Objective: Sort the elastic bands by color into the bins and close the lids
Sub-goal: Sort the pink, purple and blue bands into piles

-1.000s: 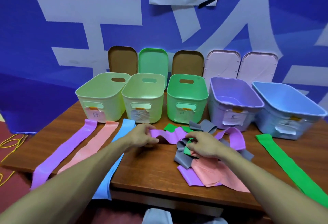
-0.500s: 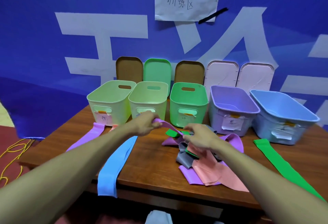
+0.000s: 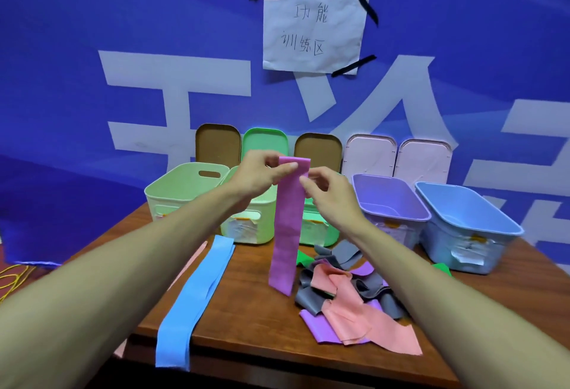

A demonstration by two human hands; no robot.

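Purple band [image 3: 286, 222]: held up in front of the green bin [image 3: 317, 228], hanging straight, lower end just above the table [image 3: 246, 305]. Left hand [image 3: 262, 174]: thumb and fingers pinching the band's top edge. Right hand [image 3: 331, 194]: fingertips pinching the band's right edge just below the top. Band pile [image 3: 345, 293], grey, pink, purple: on the table, right of the hanging band. Blue band [image 3: 191, 299]: flat, left of it, draped over the table's front edge. Purple bin [image 3: 391, 200] and blue bin [image 3: 465, 219]: right of the green bin, both open.
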